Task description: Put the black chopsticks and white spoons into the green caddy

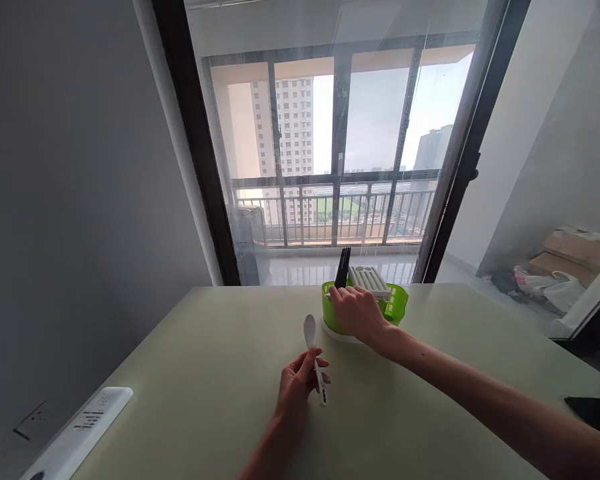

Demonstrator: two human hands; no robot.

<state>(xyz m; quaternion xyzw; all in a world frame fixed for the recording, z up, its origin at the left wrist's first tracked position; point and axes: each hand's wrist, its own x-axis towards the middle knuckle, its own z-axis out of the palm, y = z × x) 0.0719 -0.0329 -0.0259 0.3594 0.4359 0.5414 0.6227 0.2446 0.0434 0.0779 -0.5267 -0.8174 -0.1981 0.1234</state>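
Note:
A white spoon [309,328] is pinched in my left hand [297,380], bowl up and away from me, its handle running down past my fingers. My right hand [357,310] is at the left part of a green utensil holder [333,320], knuckles up and fingers curled at its rim. What those fingers close on is hidden. Dark chopsticks [343,267] stand in the holder just behind my right hand. A white slotted piece [369,281] sits on the holder beside them, and a white base [343,338] shows underneath.
The pale green table [220,373] spreads around both hands. A white power strip [93,423] lies along its left edge. A dark object [597,417] is at the right edge. Beyond the table is a framed glass door [337,220]; bags and boxes [570,267] are visible at the right.

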